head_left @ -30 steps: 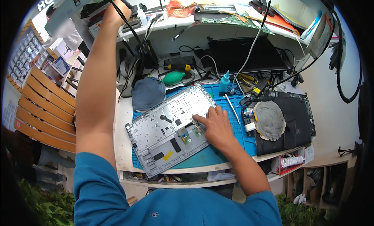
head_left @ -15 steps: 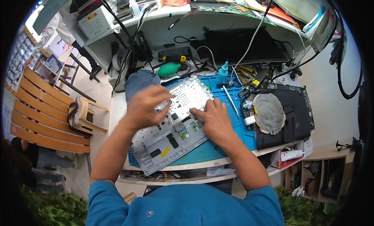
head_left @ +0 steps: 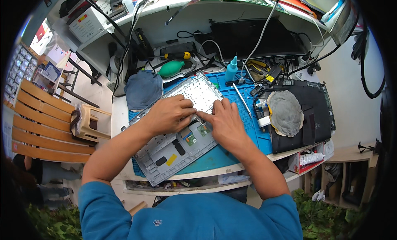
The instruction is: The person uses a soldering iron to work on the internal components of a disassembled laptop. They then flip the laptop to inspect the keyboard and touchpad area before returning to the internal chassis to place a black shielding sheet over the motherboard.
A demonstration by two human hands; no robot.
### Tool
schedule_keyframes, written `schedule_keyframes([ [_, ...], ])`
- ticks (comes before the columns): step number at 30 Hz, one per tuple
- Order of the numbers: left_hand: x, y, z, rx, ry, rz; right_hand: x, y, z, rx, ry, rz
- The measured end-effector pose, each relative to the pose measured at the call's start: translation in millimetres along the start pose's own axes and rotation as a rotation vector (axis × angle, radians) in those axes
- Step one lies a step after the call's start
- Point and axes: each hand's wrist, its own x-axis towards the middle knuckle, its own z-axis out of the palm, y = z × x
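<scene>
Cluttered with cables and tools, a white workbench (head_left: 118, 116) is carrying a blue work mat (head_left: 244, 120), and off to its far left a slatted wooden bench (head_left: 41, 128) and a small plastic stool (head_left: 89, 122) are standing on the floor. Near the mat's left end a folded blue cloth (head_left: 142, 89) is lying, with a green air blower (head_left: 171, 68) just behind it. Across the mat a silver laptop palmrest with its keyboard underside up (head_left: 173, 151) is lying tilted, its low corner reaching toward the bench's front edge. On it the left hand (head_left: 169, 114) is resting palm down, fingers curled loosely and pressing on the panel, gripping nothing. Its fingertips are nearly meeting those of the right hand (head_left: 225, 122), which is lying flat with its index finger extended onto the same panel, also holding nothing. Behind the right hand a small blue bottle (head_left: 231, 69) is standing upright. Farther right, a grey cloth (head_left: 285, 112) is lying on a black laptop base (head_left: 306, 120).
</scene>
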Motion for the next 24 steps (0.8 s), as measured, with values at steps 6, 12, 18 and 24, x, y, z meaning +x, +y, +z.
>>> schedule_keyframes([
  [6,1.0,-14.7,-10.4,-0.222,-0.016,-0.167,3.1,2.4,-2.9,0.013,-0.017,0.008],
  [12,-2.4,3.6,-5.8,-0.044,-0.049,-0.057,1.0,1.6,0.4,0.019,-0.013,0.010],
  [18,-1.0,8.7,-2.2,-0.028,-0.034,-0.045,-0.9,1.2,-0.2,-0.007,-0.019,0.013],
  [24,-19.1,7.7,-11.8,-0.055,0.083,-0.154,4.4,-0.2,0.5,-0.035,-0.023,-0.003],
])
